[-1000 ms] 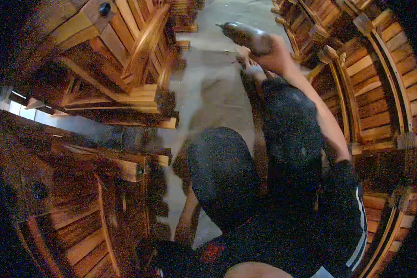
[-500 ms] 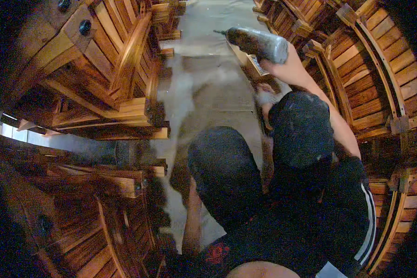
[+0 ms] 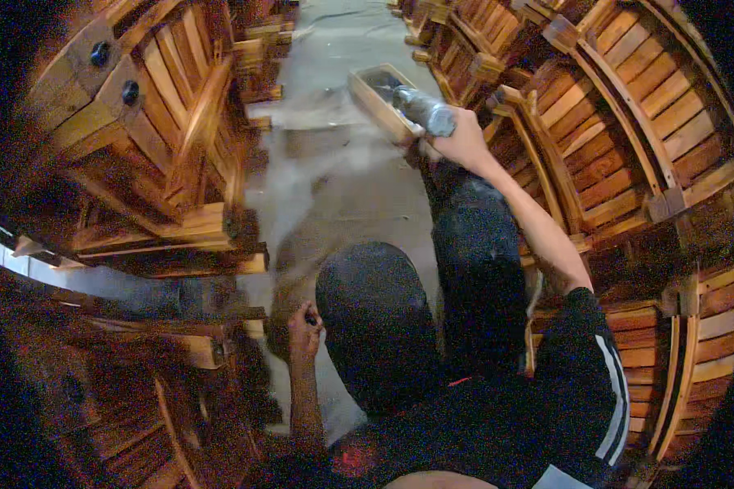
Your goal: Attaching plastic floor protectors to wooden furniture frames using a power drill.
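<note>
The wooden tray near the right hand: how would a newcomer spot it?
Follow the grey floor aisle between the stacked wooden chairs toward the top. The shallow wooden tray lies there, beside the right hand gripping a grey power tool; it alone is a low open box.

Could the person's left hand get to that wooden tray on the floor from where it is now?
Probably not without shifting. The left hand is low by the knee, closed on something small and dark, and the wooden tray lies well ahead on the floor, beside the right hand with the power tool.

Grey drill (image 3: 422,110), tan wooden tray (image 3: 377,102), reddish-brown slatted chairs (image 3: 628,122) with black bolts (image 3: 99,54), grey floor (image 3: 342,187), black sleeve (image 3: 591,367) with white stripes.
</note>
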The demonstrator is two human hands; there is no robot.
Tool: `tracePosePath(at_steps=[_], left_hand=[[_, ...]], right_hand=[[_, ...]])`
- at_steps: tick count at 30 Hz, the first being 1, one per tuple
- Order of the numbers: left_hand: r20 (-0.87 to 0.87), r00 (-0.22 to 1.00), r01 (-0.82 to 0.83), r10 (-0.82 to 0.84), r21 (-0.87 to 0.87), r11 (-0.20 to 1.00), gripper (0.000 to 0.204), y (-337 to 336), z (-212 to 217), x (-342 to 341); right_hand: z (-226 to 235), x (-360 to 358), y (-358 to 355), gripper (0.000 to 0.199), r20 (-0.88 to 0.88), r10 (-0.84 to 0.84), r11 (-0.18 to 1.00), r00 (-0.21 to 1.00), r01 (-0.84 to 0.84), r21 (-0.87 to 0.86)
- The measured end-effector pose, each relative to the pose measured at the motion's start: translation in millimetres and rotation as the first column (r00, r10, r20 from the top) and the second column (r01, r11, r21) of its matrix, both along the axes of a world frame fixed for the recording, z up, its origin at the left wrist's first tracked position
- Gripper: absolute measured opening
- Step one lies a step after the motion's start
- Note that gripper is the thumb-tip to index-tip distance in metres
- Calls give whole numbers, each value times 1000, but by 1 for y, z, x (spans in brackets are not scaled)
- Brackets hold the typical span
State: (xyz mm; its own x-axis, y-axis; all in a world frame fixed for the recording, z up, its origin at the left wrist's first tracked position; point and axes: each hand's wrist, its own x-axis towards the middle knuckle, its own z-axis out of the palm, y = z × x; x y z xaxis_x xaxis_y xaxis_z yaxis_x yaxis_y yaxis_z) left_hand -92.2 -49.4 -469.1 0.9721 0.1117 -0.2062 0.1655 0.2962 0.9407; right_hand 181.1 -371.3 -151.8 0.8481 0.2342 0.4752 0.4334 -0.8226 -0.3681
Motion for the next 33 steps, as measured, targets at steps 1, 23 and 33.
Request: tracePosePath(at_steps=[1, 23, 33], left_hand=[[-258, 965, -55, -52, -391, 919, 23, -3, -3, 4], [-535, 761, 374, -367, -100, 922, 20, -24, -38, 37], [-568, 693, 580, -444, 74, 811, 20, -22, -35, 138]], right_hand=[[-3, 1, -4, 35, 34, -38, 997, 999, 40, -67], [-18, 51, -4, 40, -300, -192, 758, 934, -53, -650], [-175, 194, -87, 26, -191, -305, 767, 933, 122, -630]])
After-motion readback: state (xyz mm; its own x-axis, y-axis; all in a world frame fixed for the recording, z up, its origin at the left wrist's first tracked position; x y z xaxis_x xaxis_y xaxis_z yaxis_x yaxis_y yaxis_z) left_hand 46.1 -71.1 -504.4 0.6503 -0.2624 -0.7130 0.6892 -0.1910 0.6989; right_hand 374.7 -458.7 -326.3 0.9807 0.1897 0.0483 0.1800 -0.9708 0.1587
